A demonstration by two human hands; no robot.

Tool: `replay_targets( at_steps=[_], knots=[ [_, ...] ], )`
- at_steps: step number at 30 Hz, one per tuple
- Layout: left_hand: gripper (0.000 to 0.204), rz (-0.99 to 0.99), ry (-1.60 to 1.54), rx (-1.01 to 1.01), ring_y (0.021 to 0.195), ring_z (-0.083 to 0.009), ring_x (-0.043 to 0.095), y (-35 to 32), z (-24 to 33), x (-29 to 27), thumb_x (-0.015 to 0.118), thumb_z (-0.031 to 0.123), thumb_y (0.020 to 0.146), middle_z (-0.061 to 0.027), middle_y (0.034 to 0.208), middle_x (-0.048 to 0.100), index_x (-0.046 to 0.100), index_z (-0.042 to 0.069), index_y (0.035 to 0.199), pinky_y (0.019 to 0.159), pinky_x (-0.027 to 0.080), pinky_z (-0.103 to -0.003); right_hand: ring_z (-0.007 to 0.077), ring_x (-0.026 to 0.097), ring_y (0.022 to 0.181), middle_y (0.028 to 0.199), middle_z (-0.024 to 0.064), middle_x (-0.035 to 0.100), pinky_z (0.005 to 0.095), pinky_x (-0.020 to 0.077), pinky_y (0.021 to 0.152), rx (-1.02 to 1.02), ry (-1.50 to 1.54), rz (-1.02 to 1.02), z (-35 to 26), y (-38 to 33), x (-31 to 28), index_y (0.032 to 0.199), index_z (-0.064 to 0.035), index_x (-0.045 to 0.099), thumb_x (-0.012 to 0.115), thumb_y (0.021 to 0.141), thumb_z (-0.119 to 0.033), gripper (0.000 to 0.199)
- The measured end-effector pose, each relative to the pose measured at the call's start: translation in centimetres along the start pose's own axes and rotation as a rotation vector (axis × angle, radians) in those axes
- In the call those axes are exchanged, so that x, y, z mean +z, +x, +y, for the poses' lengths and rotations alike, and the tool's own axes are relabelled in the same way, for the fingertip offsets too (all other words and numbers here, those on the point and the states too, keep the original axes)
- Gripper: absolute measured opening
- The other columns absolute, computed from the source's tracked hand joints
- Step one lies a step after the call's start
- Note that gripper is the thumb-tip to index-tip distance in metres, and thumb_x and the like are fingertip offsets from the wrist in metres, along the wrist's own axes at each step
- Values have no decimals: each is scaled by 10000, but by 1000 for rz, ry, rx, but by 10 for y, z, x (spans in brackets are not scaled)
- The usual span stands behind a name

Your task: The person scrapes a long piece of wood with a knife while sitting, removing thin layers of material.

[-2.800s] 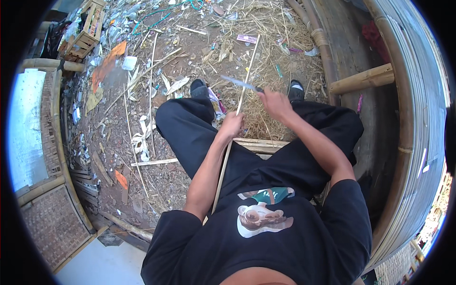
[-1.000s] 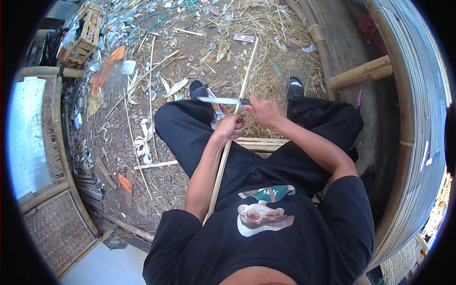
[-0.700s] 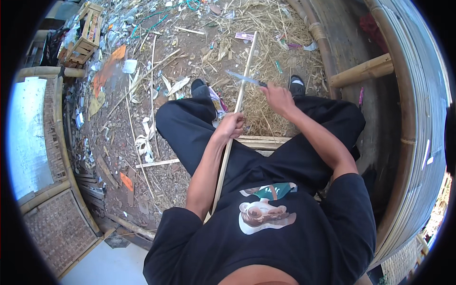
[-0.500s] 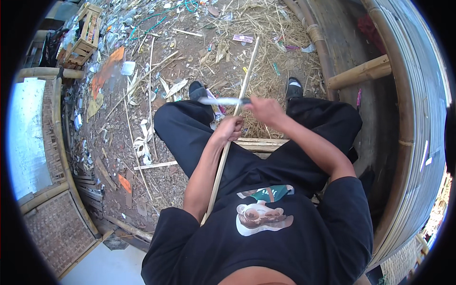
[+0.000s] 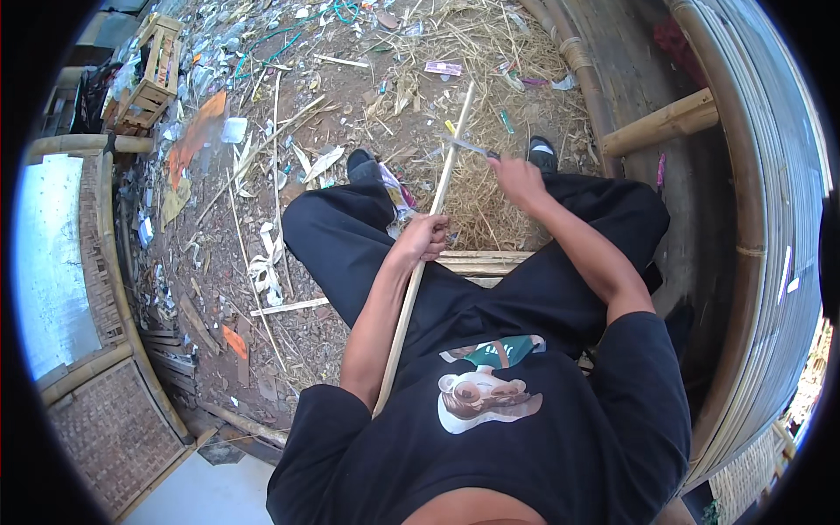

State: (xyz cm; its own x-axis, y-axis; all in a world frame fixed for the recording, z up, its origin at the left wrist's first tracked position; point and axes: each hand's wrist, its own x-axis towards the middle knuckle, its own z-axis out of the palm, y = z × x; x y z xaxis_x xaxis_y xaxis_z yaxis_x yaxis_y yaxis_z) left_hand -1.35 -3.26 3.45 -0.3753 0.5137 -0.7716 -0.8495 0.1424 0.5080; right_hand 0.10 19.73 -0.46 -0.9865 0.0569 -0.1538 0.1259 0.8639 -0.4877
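A long pale bamboo strip (image 5: 405,325) slants from beside my left upper arm up past my knees, its far end over the straw. Wrapped round its middle is my left hand (image 5: 422,238), closed. My right hand (image 5: 520,181) is shut on the dark handle of a knife (image 5: 473,148). The blade lies across the strip's far part and seems to touch it; its tip is hard to make out against the ground. Under the strip, between my legs, runs a wooden slat seat edge (image 5: 486,262).
Loose straw (image 5: 477,206) and litter cover the ground ahead. A wooden crate (image 5: 150,77) stands far left, near a woven bamboo panel (image 5: 109,433). On my right rises a bamboo-framed wall (image 5: 748,210) with a thick crossbar (image 5: 661,122). Thin sticks (image 5: 278,166) lie left of my legs.
My right hand has moved away from me and to the right, taking the knife farther up the strip. My left hand stays in place on the strip.
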Motion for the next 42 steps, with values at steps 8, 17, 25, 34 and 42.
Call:
replay_targets(
  at_steps=[8, 17, 25, 34, 42],
  knots=[
    [275, -15, -43, -20, 321, -36, 218, -1, 4, 1, 422, 199, 917, 58, 478, 252, 334, 140, 663, 272, 167, -213, 368, 617, 643, 649, 176, 590, 457, 488, 566, -240, 144, 33, -49, -19, -12, 857, -18, 512, 359, 948, -415, 435],
    [272, -9, 24, -2, 318, -41, 219, -9, 0, 2, 420, 193, 918, 58, 466, 230, 340, 137, 664, 272, 176, -218, 374, 613, 634, 637, 173, 583, 475, 479, 553, 116, 30, 61, -6, 9, -1, 866, -41, 496, 361, 947, -419, 409],
    [272, -32, 29, -60, 321, -38, 222, -18, -6, 4, 421, 185, 917, 60, 470, 244, 338, 139, 662, 272, 175, -214, 384, 622, 669, 701, 200, 603, 486, 490, 574, 121, -79, 21, 40, 22, 6, 954, -29, 550, 345, 954, -409, 432],
    [304, -50, 41, -39, 316, -38, 241, -15, -2, 4, 419, 206, 923, 56, 475, 266, 341, 133, 639, 272, 185, -209, 407, 616, 681, 680, 216, 608, 515, 477, 606, -9, 148, -7, -21, 3, -20, 870, -21, 515, 338, 953, -418, 442],
    [296, -8, 27, -21, 322, -33, 222, -11, -2, 2, 425, 208, 919, 67, 470, 235, 327, 149, 646, 271, 170, -207, 386, 612, 640, 629, 183, 593, 494, 472, 562, -55, 96, 78, -31, 3, -14, 873, -41, 486, 407, 930, -425, 396]
  ],
)
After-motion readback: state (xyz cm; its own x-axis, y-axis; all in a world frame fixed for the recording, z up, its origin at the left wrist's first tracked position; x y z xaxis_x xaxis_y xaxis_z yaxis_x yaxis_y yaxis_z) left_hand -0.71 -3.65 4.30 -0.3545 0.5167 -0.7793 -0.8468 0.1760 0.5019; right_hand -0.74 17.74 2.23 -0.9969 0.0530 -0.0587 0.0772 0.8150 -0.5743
